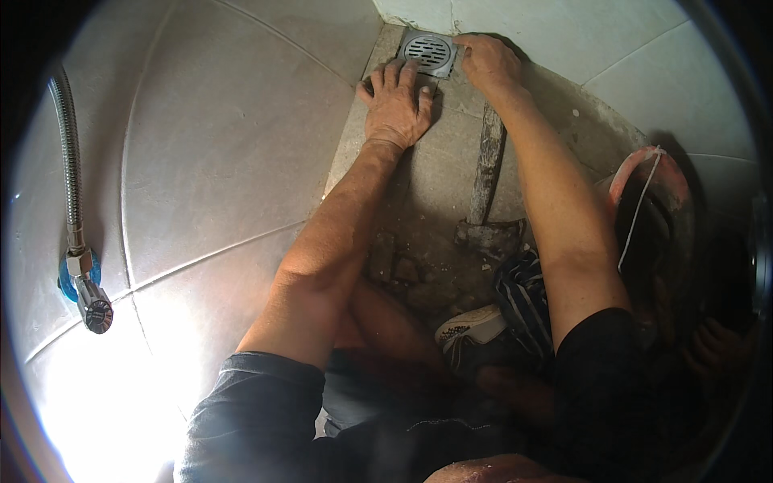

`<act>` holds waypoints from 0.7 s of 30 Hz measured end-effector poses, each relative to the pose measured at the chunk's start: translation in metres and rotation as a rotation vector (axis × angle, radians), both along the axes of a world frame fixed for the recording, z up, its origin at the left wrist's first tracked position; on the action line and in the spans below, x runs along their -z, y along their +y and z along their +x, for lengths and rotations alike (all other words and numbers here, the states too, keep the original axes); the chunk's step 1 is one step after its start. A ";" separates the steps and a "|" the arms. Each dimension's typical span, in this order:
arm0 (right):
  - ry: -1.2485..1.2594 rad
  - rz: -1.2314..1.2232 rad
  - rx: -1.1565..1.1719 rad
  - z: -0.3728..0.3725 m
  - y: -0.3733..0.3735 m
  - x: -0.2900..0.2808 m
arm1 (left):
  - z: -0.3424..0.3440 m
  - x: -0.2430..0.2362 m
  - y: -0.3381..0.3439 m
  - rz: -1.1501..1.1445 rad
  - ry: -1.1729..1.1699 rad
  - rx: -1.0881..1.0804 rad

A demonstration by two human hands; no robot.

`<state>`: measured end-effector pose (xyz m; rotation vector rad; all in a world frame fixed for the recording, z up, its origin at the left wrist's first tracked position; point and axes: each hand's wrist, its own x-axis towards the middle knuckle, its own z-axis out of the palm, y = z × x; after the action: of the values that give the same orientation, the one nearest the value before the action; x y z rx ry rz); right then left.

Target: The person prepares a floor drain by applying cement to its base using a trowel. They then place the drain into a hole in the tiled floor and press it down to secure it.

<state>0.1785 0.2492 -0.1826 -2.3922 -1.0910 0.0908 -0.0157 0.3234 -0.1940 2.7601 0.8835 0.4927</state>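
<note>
A square metal floor drain cover (427, 53) with a round slotted grate sits in the corner against the walls. My left hand (398, 101) lies palm down along its near edge, fingers spread, fingertips reaching the metal. At the cover's right edge is my right hand (487, 64), its index finger stretched out to the rim and the other fingers bent and partly hidden. I see nothing held in either hand. Just below my right hand lies a hammer (489, 161) with a worn wooden handle, its dark head (489, 237) toward me.
On the left tiled wall, a braided hose (71, 161) joins a chrome angle valve (88, 294). A reddish bucket (632, 173) with a pale cord stands at the right. A shoe (475, 326) and dark striped cloth (522, 294) are near my legs. Rubble (407, 270) lies on the floor.
</note>
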 end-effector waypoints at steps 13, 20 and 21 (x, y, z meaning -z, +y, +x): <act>-0.066 -0.043 -0.024 0.000 -0.001 0.001 | 0.000 -0.006 0.000 -0.012 0.079 -0.049; -0.058 -0.056 -0.036 0.000 -0.001 -0.001 | 0.001 -0.008 -0.001 0.002 0.090 -0.060; -0.054 -0.059 -0.032 -0.001 -0.001 -0.002 | 0.001 -0.008 -0.001 0.002 0.091 -0.062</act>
<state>0.1776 0.2486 -0.1810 -2.4429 -1.1670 0.0709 -0.0148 0.3224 -0.1864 2.7838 0.9922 0.3808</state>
